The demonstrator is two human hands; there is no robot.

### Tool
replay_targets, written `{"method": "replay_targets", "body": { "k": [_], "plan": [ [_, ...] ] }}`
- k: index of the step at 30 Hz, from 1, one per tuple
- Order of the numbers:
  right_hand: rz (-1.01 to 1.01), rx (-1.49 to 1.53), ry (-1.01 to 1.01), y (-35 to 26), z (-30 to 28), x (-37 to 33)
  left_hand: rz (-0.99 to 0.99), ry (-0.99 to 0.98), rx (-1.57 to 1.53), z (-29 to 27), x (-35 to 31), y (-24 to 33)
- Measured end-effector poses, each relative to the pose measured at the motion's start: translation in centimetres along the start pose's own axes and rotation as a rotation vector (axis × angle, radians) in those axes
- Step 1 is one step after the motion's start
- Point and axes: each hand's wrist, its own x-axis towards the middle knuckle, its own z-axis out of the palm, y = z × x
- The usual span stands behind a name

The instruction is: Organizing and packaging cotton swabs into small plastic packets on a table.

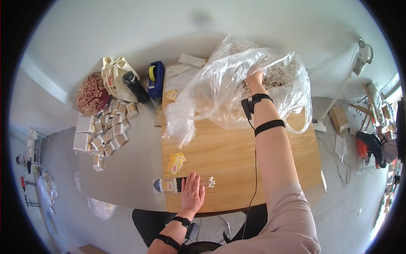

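Observation:
My left hand (192, 192) lies flat, fingers stretched out, over a dark strip on the wooden table (228, 156). Under and beside it is a clear packet of cotton swabs (169, 185) with a yellow label; more loose cotton swabs (207, 182) stick out to the right of my fingers. My right arm stretches far forward, and my right hand (254, 78) is inside a large clear plastic bag (211, 93). Thin brownish sticks (277, 76) fill part of that bag. Plastic and the contents hide my right fingers. Small yellow cards (175, 163) lie just beyond my left hand.
Many filled swab packets (110, 129) are piled at the left. Behind them stand a patterned red cloth bundle (92, 95), a cream tote bag (118, 76), a black tumbler (135, 86) and a blue tape dispenser (156, 80). A white lamp stand (338, 95) rises at the right.

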Motion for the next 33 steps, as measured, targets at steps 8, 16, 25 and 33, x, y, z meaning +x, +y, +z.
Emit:
{"method": "replay_targets", "body": {
  "k": [8,16,25,33],
  "plan": [
    [0.519,1.021,0.167,13.7,-10.1,-9.5,0.125,0.113,-0.065,1.2,1.8,1.8],
    [0.712,1.613,0.272,14.1,-7.4,-19.3,0.131,0.136,-0.074,2.6,1.8,2.1],
    [0.860,2.129,0.507,3.5,-7.8,-31.5,0.137,0.204,-0.063,2.7,2.7,2.0],
    [0.884,1.974,0.073,-4.0,-6.1,-35.8,0.127,0.175,-0.063,2.8,2.3,2.1]
  ]
}}
